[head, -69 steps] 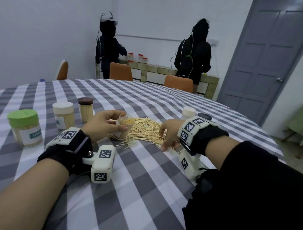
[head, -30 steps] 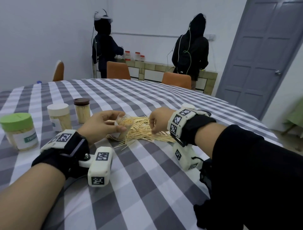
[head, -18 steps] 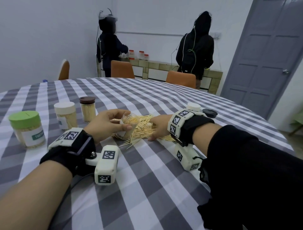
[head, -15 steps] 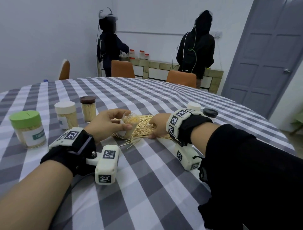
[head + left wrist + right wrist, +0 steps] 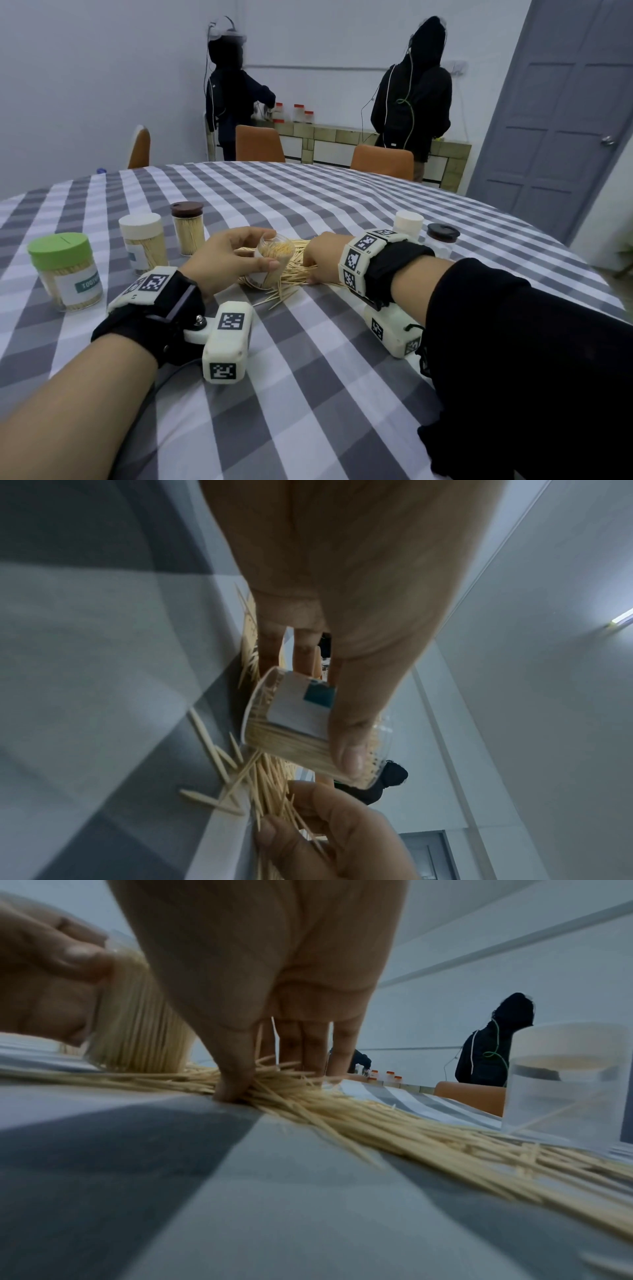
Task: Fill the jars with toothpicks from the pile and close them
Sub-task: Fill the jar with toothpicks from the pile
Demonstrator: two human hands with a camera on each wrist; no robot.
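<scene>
The left hand (image 5: 226, 255) curls its fingers and thumb around a small clear plastic jar (image 5: 272, 260), open-topped, tilted and packed with toothpicks. Just beside it, the right hand (image 5: 320, 253) pinches into the loose pile of pale wooden toothpicks (image 5: 394, 1123), thumb and fingertips pressed down among them on the grey-and-white checked counter (image 5: 325, 377). Beyond the left hand stand three lidded filled jars (image 5: 144, 240).

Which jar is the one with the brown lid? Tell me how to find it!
Look at the left side of the checked table, where three closed jars stand in a row. The jar with the brown lid is the farthest of them, beside the white-lidded jar. It is the slimmest of the three, has no label, and only it has a dark lid.
</scene>
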